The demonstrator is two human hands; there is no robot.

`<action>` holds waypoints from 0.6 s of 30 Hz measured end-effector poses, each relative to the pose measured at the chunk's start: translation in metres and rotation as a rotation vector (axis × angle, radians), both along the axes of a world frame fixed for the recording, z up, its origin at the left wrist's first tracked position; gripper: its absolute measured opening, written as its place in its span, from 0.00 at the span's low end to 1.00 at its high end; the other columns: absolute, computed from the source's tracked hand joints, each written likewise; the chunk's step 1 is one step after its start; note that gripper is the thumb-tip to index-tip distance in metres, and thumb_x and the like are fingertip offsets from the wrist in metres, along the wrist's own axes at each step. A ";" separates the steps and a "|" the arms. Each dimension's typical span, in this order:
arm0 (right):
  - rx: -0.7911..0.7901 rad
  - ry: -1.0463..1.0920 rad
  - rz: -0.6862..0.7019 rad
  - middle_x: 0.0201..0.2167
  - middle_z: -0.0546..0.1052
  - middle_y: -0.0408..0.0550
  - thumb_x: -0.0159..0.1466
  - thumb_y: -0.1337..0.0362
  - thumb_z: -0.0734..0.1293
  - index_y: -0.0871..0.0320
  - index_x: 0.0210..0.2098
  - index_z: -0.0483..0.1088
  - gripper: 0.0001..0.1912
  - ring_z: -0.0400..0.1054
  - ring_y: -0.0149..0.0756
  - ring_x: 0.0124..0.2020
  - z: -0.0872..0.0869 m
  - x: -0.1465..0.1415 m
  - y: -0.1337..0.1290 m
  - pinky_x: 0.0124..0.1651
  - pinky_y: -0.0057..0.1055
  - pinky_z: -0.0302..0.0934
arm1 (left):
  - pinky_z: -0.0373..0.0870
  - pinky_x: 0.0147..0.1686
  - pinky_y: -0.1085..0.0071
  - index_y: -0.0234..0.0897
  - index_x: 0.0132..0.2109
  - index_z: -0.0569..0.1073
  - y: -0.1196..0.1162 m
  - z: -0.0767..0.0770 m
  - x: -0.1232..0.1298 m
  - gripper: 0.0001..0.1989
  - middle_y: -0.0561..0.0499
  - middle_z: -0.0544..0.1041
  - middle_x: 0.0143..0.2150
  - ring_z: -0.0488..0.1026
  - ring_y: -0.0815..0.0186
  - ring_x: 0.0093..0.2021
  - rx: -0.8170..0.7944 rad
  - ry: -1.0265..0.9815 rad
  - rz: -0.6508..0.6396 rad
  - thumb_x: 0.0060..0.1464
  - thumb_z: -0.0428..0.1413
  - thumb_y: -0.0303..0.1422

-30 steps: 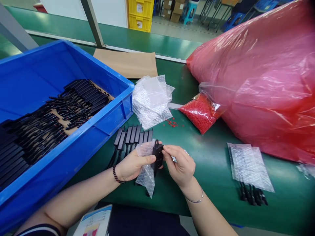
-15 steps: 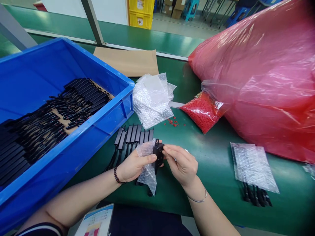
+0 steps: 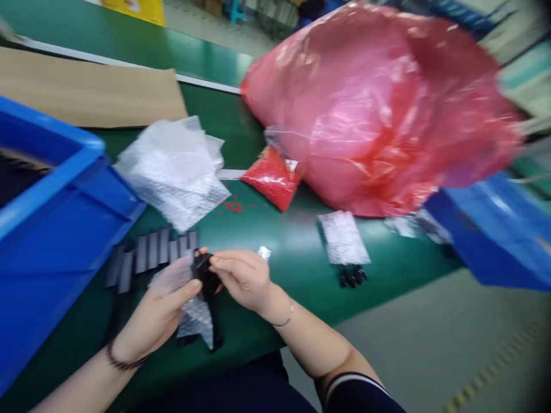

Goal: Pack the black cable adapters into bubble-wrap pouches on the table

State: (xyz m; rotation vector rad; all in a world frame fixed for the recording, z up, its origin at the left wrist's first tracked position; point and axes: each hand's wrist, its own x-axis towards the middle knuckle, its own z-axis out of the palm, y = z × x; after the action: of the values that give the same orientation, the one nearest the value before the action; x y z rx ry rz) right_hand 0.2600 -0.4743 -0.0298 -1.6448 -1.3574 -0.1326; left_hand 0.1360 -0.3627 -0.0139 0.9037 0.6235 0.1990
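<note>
My left hand (image 3: 166, 310) is closed around a black part (image 3: 205, 274) and a clear bubble-wrap bag (image 3: 196, 318). The fingertips of my right hand (image 3: 243, 278) pinch the top edge of the same black part. Left of my hands, several black parts (image 3: 152, 249) lie in a row on the green table. Red rings (image 3: 233, 205) are scattered beyond, close to a stack of bubble-wrap bags (image 3: 174, 172) and a clear bag of red rings (image 3: 275, 179). The picture is blurred by motion.
A blue bin (image 3: 64, 212) stands at the left, before a cardboard sheet (image 3: 94, 92). A large pink plastic bag (image 3: 365, 103) fills the back right. Wrapped parts (image 3: 344, 238) lie on the right, with another blue bin (image 3: 499, 235) past them and a silvery scrap (image 3: 264, 252) nearer.
The view has swung to the right, so things appear further left and the right-hand blue bin shows. Both hands keep hold of the black part.
</note>
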 end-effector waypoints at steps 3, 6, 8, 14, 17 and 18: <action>0.045 0.038 0.002 0.38 0.78 0.48 0.59 0.74 0.65 0.56 0.42 0.71 0.13 0.73 0.32 0.40 0.003 0.000 -0.001 0.41 0.30 0.70 | 0.64 0.55 0.62 0.41 0.50 0.73 0.000 0.000 0.002 0.21 0.47 0.73 0.52 0.68 0.59 0.53 -0.026 -0.094 0.003 0.46 0.61 0.30; 0.031 0.033 0.002 0.39 0.78 0.49 0.57 0.76 0.66 0.55 0.43 0.71 0.16 0.73 0.34 0.40 0.000 0.001 0.000 0.40 0.31 0.70 | 0.64 0.54 0.62 0.40 0.50 0.72 0.003 -0.001 0.003 0.20 0.46 0.74 0.50 0.71 0.60 0.50 -0.079 -0.138 -0.003 0.47 0.61 0.28; 0.038 0.012 -0.005 0.38 0.78 0.50 0.57 0.76 0.66 0.55 0.44 0.71 0.17 0.73 0.34 0.40 -0.001 0.001 0.001 0.40 0.32 0.70 | 0.63 0.54 0.63 0.39 0.50 0.72 0.004 -0.002 0.002 0.20 0.46 0.74 0.50 0.71 0.61 0.49 -0.109 -0.162 -0.007 0.48 0.60 0.28; 0.036 -0.025 0.008 0.40 0.77 0.50 0.56 0.78 0.67 0.55 0.45 0.70 0.20 0.72 0.34 0.40 -0.003 0.001 0.001 0.40 0.32 0.70 | 0.67 0.49 0.63 0.42 0.52 0.70 0.004 -0.003 0.000 0.19 0.46 0.73 0.52 0.70 0.60 0.50 -0.199 -0.205 -0.046 0.52 0.57 0.27; 0.047 -0.003 -0.012 0.39 0.78 0.49 0.55 0.78 0.67 0.55 0.47 0.69 0.22 0.72 0.34 0.39 -0.004 0.001 0.002 0.40 0.33 0.70 | 0.68 0.48 0.64 0.42 0.52 0.70 0.004 -0.003 0.000 0.19 0.46 0.72 0.51 0.70 0.60 0.50 -0.213 -0.211 -0.044 0.52 0.57 0.26; 0.047 0.008 -0.018 0.38 0.78 0.49 0.55 0.78 0.68 0.55 0.48 0.68 0.23 0.72 0.35 0.39 -0.004 0.001 0.002 0.40 0.33 0.70 | 0.69 0.47 0.64 0.42 0.52 0.70 0.004 -0.003 0.000 0.19 0.45 0.72 0.52 0.70 0.59 0.50 -0.222 -0.212 -0.045 0.52 0.56 0.27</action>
State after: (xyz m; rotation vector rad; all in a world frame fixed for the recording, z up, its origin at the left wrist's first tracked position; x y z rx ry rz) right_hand 0.2609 -0.4720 -0.0337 -1.6169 -1.3240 -0.1678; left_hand 0.1363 -0.3584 -0.0169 0.6712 0.4190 0.1787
